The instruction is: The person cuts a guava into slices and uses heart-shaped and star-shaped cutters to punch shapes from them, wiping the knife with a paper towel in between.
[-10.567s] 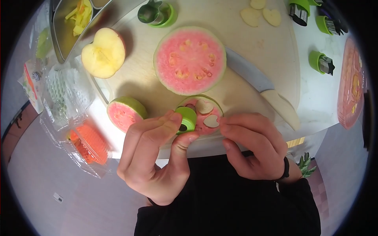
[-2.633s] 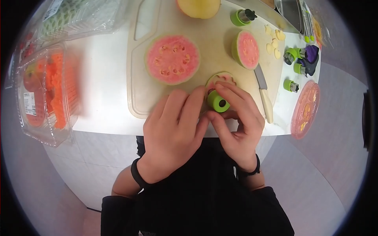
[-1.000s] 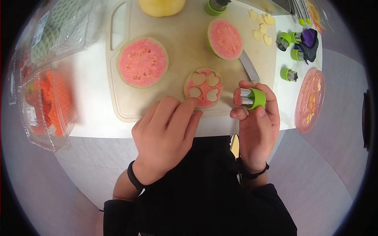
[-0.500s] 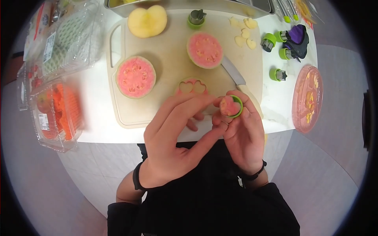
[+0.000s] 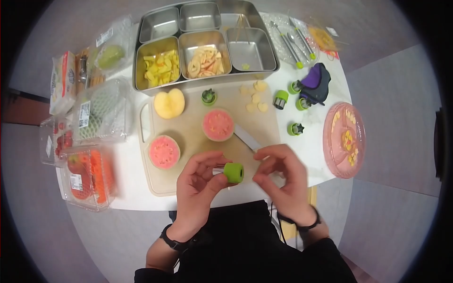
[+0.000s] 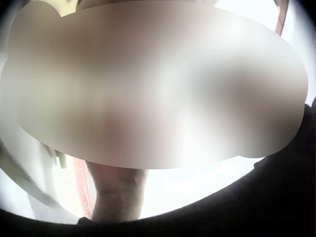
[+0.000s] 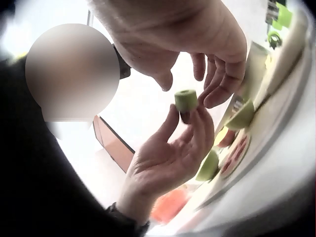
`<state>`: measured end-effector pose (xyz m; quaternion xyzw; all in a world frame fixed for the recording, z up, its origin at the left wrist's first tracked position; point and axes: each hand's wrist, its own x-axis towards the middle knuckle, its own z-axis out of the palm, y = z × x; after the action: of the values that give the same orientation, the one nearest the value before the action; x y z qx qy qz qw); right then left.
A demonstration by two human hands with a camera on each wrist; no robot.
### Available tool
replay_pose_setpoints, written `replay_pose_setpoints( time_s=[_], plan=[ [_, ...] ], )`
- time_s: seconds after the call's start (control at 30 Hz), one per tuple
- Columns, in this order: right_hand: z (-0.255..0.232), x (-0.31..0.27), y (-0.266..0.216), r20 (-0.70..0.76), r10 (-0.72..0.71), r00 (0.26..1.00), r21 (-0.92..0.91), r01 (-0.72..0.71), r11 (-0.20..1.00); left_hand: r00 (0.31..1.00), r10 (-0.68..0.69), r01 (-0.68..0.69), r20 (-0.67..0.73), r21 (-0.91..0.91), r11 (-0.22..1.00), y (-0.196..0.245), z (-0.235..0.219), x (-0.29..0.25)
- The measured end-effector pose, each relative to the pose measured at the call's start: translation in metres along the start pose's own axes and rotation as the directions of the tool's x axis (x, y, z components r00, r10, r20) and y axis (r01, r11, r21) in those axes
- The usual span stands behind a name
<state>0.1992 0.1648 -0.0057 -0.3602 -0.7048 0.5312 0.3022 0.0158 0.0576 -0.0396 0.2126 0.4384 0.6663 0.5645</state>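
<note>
My left hand [image 5: 197, 188] holds a green-handled metal fruit cutter [image 5: 233, 172] between thumb and fingers, raised over the board's front edge. The right wrist view shows its green handle [image 7: 186, 100] upward, the metal end among the left fingers. My right hand [image 5: 282, 175] is just right of the cutter, fingers loosely bent, holding nothing. Behind the hands, a pink guava half [image 5: 218, 124] and a second guava half [image 5: 164, 152] lie cut side up on the cutting board [image 5: 188, 134]. A pink guava slice [image 7: 236, 155] shows in the right wrist view. The left wrist view is mostly blurred.
At the back stands a steel container [image 5: 205, 84] with compartments, some holding cut fruit. An apple half [image 5: 169, 103], a knife [image 5: 246, 138] and pale cut shapes [image 5: 256, 98] lie on the board. More cutters [image 5: 281, 100] and a pink tray [image 5: 344, 140] stand right; clear plastic boxes [image 5: 101, 111] left.
The cutter, with pink guava in its end half a second ago, has passed from my right hand to my left. The right hand has let go. The head view has tilted up, showing the steel container.
</note>
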Motion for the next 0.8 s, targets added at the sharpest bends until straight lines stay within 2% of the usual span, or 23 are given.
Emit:
replay_pose_setpoints(
  time_s=[0.1,0.17,0.3,0.37,0.47,0.57,0.67,0.8],
  plan=[
    [-0.036,0.036,-0.018,0.016,-0.106,0.994,-0.360,0.105,0.927,0.996,-0.093,0.091,-0.018,-0.081,0.993,0.008,-0.001,0.001],
    [-0.053,0.077,-0.027,-0.051,-0.096,0.994,-0.373,0.070,0.925,0.991,-0.128,0.125,-0.022,-0.116,0.985,0.013,-0.002,0.002],
    [-0.060,0.187,-0.031,0.022,0.153,0.988,-0.151,-0.148,0.977,0.986,-0.165,0.162,-0.002,-0.194,0.968,0.024,-0.005,0.006],
    [-0.056,0.232,-0.015,0.036,0.318,0.947,-0.095,-0.314,0.945,0.984,-0.177,0.176,0.015,-0.232,0.957,0.029,-0.004,0.009],
    [-0.045,0.271,0.011,0.060,0.442,0.895,0.080,-0.446,0.891,0.982,-0.189,0.189,0.025,-0.272,0.944,0.034,-0.003,0.013],
    [-0.042,0.285,0.028,0.150,0.444,0.883,0.207,-0.467,0.860,0.981,-0.194,0.190,0.016,-0.302,0.934,0.034,-0.005,0.015],
    [-0.051,0.282,0.036,0.179,0.434,0.883,0.315,-0.470,0.825,0.976,-0.218,0.210,0.016,-0.343,0.916,0.027,-0.007,0.016],
    [-0.063,0.239,0.012,0.207,0.450,0.868,0.418,-0.495,0.762,0.971,-0.234,0.231,0.046,-0.416,0.880,0.022,-0.007,0.016]
  ],
)
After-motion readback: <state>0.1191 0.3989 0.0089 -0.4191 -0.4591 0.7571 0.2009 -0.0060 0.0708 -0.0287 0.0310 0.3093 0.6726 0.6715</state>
